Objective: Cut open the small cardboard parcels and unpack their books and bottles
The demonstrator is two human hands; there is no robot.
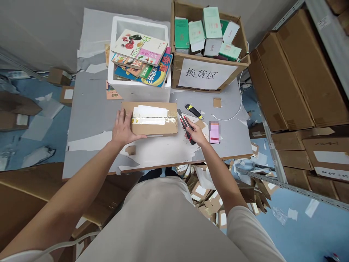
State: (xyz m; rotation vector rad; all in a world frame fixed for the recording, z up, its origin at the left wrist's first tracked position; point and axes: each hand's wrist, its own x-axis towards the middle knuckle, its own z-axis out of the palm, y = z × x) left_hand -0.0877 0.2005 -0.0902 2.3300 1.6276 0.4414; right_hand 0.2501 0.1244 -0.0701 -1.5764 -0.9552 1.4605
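One crosswise carton [155, 131] touching splayed left hand [123, 129]; right hand [196, 133] clutches cutter [183, 121] pointing forward.

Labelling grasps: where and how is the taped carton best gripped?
Likely by its two short ends, hands coming from left and right: the carton lies flat, long sides running left to right. The left hand rests at its left end.

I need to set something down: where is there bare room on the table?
Mainly the table between its left edge and the left hand; a smaller patch between the phone and right edge. Crowded: the back, with foam box and carton, and around the cutter in the right hand.
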